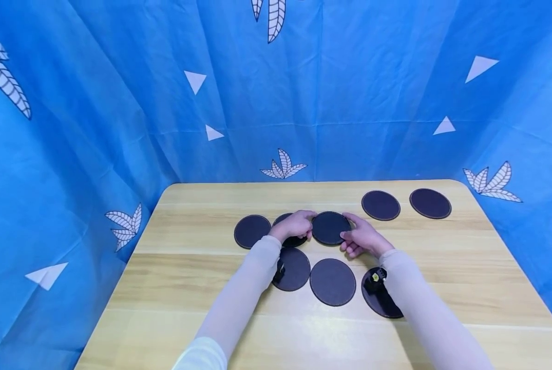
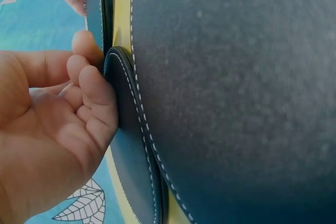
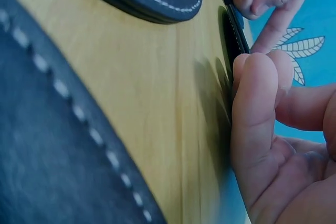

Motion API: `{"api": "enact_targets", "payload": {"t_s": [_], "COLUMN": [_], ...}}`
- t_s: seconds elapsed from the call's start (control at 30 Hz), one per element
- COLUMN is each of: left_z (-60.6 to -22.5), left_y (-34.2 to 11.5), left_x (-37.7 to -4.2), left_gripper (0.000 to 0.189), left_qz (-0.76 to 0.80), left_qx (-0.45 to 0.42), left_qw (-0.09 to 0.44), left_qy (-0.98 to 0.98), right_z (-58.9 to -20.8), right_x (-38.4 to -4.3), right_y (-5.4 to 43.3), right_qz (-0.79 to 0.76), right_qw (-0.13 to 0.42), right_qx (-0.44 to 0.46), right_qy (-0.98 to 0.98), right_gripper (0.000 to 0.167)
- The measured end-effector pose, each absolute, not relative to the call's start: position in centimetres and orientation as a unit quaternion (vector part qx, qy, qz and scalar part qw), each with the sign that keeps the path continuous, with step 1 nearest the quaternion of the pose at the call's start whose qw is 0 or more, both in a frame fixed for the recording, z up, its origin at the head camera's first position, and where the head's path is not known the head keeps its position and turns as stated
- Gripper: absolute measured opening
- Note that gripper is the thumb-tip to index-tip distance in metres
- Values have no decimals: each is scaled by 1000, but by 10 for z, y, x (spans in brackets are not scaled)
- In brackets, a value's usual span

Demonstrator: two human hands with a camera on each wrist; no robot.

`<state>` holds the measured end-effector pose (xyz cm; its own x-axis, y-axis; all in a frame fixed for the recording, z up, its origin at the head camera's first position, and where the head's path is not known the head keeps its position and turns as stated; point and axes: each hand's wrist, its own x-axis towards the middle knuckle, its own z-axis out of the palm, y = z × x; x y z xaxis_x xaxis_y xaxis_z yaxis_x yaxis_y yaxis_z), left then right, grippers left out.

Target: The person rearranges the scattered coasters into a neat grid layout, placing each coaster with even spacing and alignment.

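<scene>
A round dark coaster (image 1: 330, 229) with a stitched rim lies between my two hands near the middle of the table. My left hand (image 1: 296, 225) grips its left edge, several fingers bent toward the palm in the left wrist view. On the opposite edge my right hand (image 1: 363, 236) pinches the coaster between thumb and fingertips. Under the left hand, another coaster (image 1: 282, 218) is partly covered. Left of that lies a further coaster (image 1: 252, 231). In the right wrist view, the right hand (image 3: 262, 124) meets the coaster's thin edge, with a shadow on the wood below.
Nearer me lie a coaster (image 1: 294, 270) beside the left forearm, a middle coaster (image 1: 332, 282) and one partly under the right forearm (image 1: 379, 303). Two coasters, an inner one (image 1: 380, 205) and an outer one (image 1: 430, 203), lie back right. A blue curtain (image 1: 349, 103) hangs behind the wooden table (image 1: 188, 308).
</scene>
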<state>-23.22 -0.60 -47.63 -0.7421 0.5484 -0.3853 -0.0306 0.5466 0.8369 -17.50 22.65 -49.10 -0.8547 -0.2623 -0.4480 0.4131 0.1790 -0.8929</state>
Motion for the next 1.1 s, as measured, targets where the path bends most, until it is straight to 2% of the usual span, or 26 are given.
{"api": "enact_targets", "payload": {"t_s": [0.23,0.93,1.1], "left_z": [-478,-479,-480], "left_y": [-4,-2,-3], "left_x": [-230,-224,-226], "left_gripper": [57,52,55], "left_qz": [445,396,405], "left_qx": [153,153,155], "left_qw": [300,281,286], "left_qy": [830,861,855], "right_z": [-489,-486,-480], "right_x": [-173,-164,-170], "right_y": [223,219,232], "right_qz": [-623,-576,-558], "right_qw": [262,237,201], "right_qx": [52,43,34], "right_qy": [735,781,804], "right_gripper": [77,75,72]}}
